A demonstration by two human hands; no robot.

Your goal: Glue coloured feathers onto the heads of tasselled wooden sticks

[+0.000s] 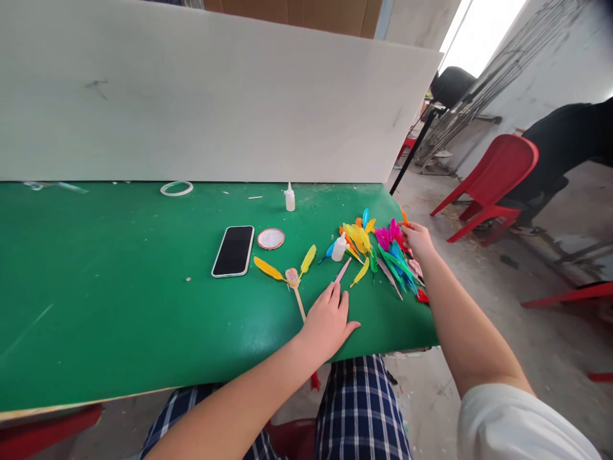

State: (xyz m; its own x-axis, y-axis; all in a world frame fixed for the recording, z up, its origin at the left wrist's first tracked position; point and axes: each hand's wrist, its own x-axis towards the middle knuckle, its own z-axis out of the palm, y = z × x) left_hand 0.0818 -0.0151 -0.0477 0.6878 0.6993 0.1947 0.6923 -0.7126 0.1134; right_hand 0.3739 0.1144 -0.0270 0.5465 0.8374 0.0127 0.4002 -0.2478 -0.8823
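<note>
My left hand (330,317) rests on the table with its thumb spread out. Its fingertips meet the end of a light pink feather (343,271). Partly under that wrist lies a wooden stick (299,302), topped by a round pinkish piece (292,276) with an orange-yellow feather (268,268) and a yellow feather (308,259) branching from it. At the table's right edge, my right hand (416,241) pinches an orange feather (405,217) above the pile. Magenta feathers (384,237), green feathers (395,263) and yellow feathers (358,237) lie close by; the right fingertips are partly hidden.
A small white bottle (340,248) sits among the feathers; another white bottle (290,197) stands farther back. A phone (233,252), a round red-rimmed disc (271,238) and a tape roll (177,188) lie leftward. Behind rises a white board (215,96). Right, a person is near a red chair (500,169).
</note>
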